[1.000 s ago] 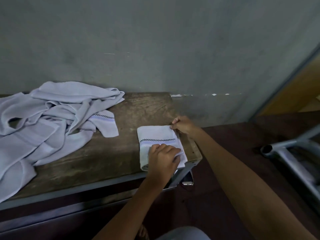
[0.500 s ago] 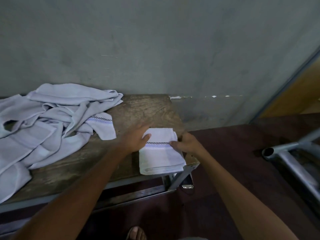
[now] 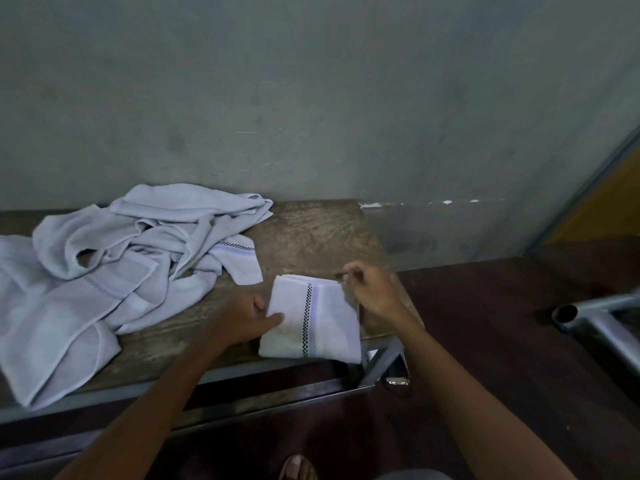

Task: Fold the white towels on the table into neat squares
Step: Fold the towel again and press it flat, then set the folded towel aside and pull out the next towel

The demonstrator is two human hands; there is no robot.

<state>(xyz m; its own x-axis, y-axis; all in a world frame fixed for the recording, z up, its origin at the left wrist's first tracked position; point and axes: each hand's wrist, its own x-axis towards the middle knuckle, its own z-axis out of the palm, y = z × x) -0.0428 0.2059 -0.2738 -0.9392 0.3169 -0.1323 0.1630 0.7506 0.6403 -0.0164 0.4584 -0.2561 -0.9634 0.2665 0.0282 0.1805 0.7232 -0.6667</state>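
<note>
a worn wooden table [image 3: 311, 233] carries a loose heap of white towels [image 3: 121, 271] on its left and one folded towel [image 3: 322, 327] at its near right corner, where the left hand [image 3: 246, 318] pinches the left edge under its thumb and the right hand [image 3: 372, 289], fingers curled, seems to pinch the far right corner.

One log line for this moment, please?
folded towel: on table | left grip: pinches left edge | right grip: at far-right corner | towel pile: unfolded

Grey wall [image 3: 311, 81] behind a worn wooden table [image 3: 311, 237], dark reddish floor [image 3: 502, 323].
</note>
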